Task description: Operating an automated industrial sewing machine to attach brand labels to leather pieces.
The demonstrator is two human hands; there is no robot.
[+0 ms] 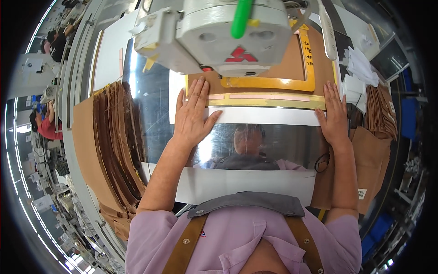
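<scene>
My left hand [195, 116] lies flat with its thumb apart, fingertips on the left end of a brown sheet [323, 50]. Flat too, with fingers stretched out, my right hand [334, 119] rests at the sheet's right edge. Between the hands runs a yellow strip [269, 104] with pink tape pieces along it. A white sheet [269, 116] shows just below that strip. On the brown sheet sits a yellow frame [269, 84], partly hidden under the white head of a sewing machine [228, 39]. Neither hand grips anything.
The shiny metal table plate [219, 150] reflects a person. A thick stack of brown pieces [89, 155] stands at left. More brown pieces [372, 153] hang at right, near a crumpled white cloth [362, 66]. A green lever [240, 20] sits on the machine. Another person [49, 127] works far left.
</scene>
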